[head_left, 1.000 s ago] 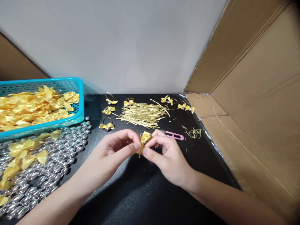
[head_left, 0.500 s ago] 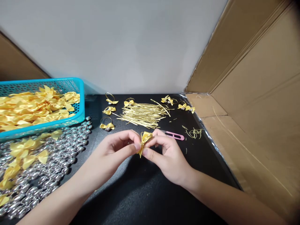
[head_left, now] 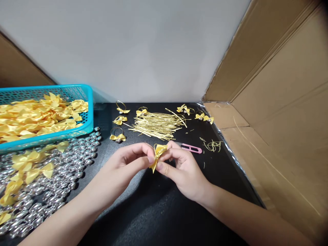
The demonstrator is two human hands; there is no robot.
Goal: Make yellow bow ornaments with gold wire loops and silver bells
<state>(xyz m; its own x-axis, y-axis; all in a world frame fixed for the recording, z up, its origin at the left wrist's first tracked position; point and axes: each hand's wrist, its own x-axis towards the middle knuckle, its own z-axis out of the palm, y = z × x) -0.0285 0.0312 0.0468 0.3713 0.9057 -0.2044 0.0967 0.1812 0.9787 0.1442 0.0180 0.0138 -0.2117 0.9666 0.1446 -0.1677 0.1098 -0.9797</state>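
Both my hands meet over the middle of the black table (head_left: 153, 212) and pinch one small yellow ribbon bow (head_left: 158, 152) between them. My left hand (head_left: 125, 167) grips it from the left with thumb and forefinger closed. My right hand (head_left: 181, 169) holds it from the right, fingers curled around it. Just behind my hands lies a bundle of thin gold wire ties (head_left: 157, 124). Pink thread snips (head_left: 191, 148) lie right behind my right hand.
A teal basket (head_left: 88, 109) full of yellow bows stands at the back left. Silver beads (head_left: 51, 184) with loose bows cover the left side. Finished bows on gold rings (head_left: 118, 136) lie around the ties. Gold wire scraps (head_left: 212, 145) lie near a cardboard wall (head_left: 276, 119) on the right.
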